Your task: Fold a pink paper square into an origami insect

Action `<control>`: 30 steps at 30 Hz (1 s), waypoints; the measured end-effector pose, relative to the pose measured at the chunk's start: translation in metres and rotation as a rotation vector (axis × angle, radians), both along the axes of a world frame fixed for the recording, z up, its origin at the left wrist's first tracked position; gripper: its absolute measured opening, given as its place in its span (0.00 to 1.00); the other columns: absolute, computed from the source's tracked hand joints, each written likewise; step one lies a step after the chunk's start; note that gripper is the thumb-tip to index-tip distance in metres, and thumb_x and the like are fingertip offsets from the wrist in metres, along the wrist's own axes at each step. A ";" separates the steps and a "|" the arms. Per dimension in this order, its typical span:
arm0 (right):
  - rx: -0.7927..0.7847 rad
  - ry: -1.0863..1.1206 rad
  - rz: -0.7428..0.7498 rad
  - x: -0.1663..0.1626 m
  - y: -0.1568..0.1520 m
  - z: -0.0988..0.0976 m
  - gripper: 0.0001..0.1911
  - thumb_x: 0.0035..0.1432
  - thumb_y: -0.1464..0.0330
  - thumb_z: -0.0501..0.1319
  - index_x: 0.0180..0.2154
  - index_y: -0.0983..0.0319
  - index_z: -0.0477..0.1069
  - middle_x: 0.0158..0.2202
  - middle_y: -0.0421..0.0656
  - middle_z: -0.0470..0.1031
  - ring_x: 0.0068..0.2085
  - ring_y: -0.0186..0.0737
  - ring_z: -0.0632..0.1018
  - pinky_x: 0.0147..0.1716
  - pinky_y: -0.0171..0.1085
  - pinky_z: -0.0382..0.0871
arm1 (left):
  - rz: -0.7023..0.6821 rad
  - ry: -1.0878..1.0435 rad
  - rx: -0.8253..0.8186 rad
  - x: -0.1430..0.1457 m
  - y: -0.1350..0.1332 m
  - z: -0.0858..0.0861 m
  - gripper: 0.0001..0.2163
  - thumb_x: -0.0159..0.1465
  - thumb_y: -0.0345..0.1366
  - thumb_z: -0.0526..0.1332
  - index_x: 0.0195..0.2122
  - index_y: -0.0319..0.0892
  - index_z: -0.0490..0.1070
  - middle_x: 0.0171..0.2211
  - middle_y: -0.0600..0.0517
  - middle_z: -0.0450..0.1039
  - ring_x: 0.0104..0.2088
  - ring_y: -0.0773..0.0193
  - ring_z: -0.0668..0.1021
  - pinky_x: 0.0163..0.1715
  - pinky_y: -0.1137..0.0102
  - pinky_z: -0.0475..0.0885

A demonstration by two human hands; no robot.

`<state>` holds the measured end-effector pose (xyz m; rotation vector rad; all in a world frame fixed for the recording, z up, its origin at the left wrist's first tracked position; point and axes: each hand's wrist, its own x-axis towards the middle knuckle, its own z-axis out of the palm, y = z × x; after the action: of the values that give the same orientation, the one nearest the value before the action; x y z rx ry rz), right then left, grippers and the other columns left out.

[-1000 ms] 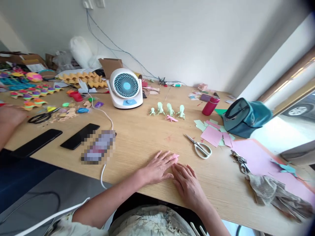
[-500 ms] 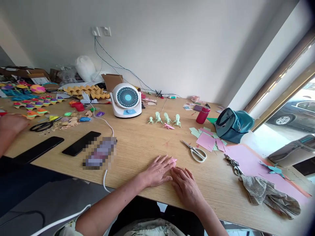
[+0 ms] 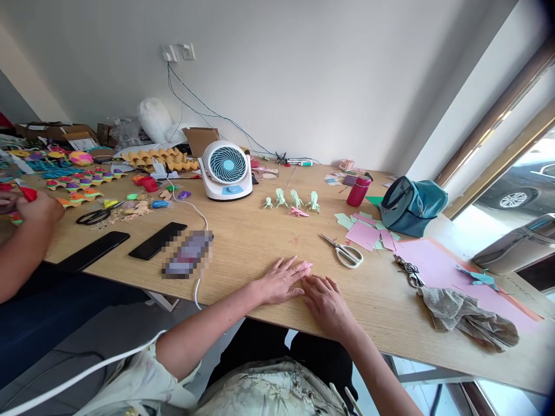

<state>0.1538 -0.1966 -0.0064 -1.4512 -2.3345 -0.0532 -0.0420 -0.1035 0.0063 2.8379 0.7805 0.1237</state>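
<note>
Just then, I had the left hand (image 3: 284, 281) palm down and spread, its grip open, with fingers over a small pink paper (image 3: 307, 266) near the front edge of the counter (image 3: 243, 242). The right hand (image 3: 327, 303) lay just beside it, fingers bent towards the paper; I could not tell whether that grip was open or closed, because its fingertips were partly hidden. Only the pointed end of the paper showed.

I judged that uneven pressure could crease it crookedly, and a fingertip dragged across that point could bend it. Swinging the right hand towards the right edge risked knocking the scissors (image 3: 341, 248), whose blades were apart. A white cable (image 3: 197, 294) ran over the front edge near the left arm (image 3: 212, 320), so a careless elbow could snag it. Towards the far edge, the fan (image 3: 228, 164), if blowing, could tip the green paper figures (image 3: 295, 199).
</note>
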 end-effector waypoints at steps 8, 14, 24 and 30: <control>0.106 0.055 0.013 -0.004 0.006 -0.004 0.18 0.67 0.66 0.58 0.57 0.57 0.70 0.54 0.47 0.77 0.57 0.47 0.74 0.59 0.48 0.66 | -0.011 0.083 -0.001 0.000 0.000 0.001 0.38 0.69 0.59 0.46 0.73 0.43 0.36 0.73 0.45 0.40 0.72 0.43 0.43 0.68 0.46 0.48; 0.018 0.034 0.007 0.002 0.004 -0.008 0.19 0.69 0.66 0.55 0.60 0.59 0.68 0.57 0.50 0.74 0.60 0.49 0.71 0.61 0.52 0.62 | 0.005 0.059 -0.064 0.002 -0.002 0.000 0.42 0.66 0.62 0.48 0.73 0.44 0.37 0.73 0.46 0.40 0.72 0.40 0.41 0.67 0.43 0.44; -0.042 -0.022 0.032 0.005 0.005 -0.010 0.23 0.70 0.67 0.51 0.64 0.64 0.63 0.60 0.52 0.71 0.63 0.51 0.66 0.63 0.54 0.57 | 0.083 0.052 -0.066 0.008 -0.004 0.002 0.40 0.66 0.62 0.50 0.73 0.49 0.40 0.73 0.50 0.42 0.72 0.43 0.43 0.68 0.45 0.41; -0.042 -0.019 0.076 0.014 0.010 -0.012 0.24 0.70 0.66 0.52 0.65 0.62 0.60 0.60 0.50 0.72 0.63 0.48 0.67 0.63 0.51 0.58 | 0.131 0.055 -0.080 0.010 -0.007 0.001 0.43 0.64 0.66 0.45 0.73 0.46 0.40 0.73 0.49 0.44 0.72 0.42 0.45 0.68 0.44 0.40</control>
<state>0.1673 -0.1863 -0.0184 -1.3860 -2.4173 0.0028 -0.0322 -0.1102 0.0078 2.7249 0.9605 0.0325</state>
